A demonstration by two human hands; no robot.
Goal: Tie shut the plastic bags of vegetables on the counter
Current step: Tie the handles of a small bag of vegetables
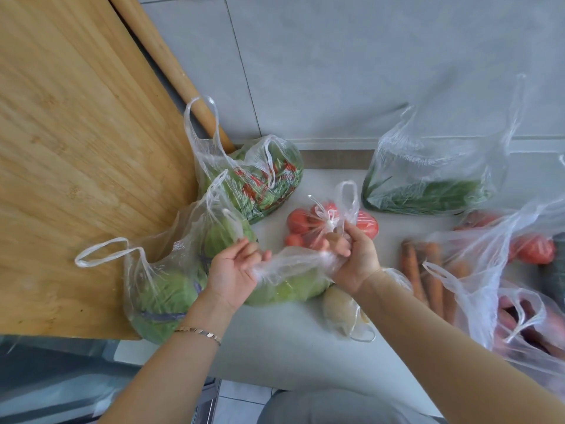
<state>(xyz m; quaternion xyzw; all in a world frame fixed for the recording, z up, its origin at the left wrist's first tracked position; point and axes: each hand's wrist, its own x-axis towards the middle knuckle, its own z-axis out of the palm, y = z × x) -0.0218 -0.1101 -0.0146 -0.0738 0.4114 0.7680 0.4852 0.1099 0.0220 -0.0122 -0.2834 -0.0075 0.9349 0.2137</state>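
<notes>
Both hands hold the stretched handles of a clear bag with a pale green cabbage (290, 290) at the counter's middle. My left hand (235, 267) pinches one twisted end and my right hand (354, 255) grips the other end. Behind them lies a knotted bag of tomatoes (301, 223). An open bag of green vegetables (171, 286) leans on the board at the left. Further back lie a red-printed bag of leafy greens (266, 182) and a bag of long green stalks (428, 191), both open.
A large bamboo cutting board (76, 148) fills the left side, with a wooden rolling pin (171, 65) behind it. Carrots (428, 276) in an open bag, more tomatoes (535, 249) and a bagged pale vegetable (339, 310) lie to the right. The counter's front edge (275, 384) is near me.
</notes>
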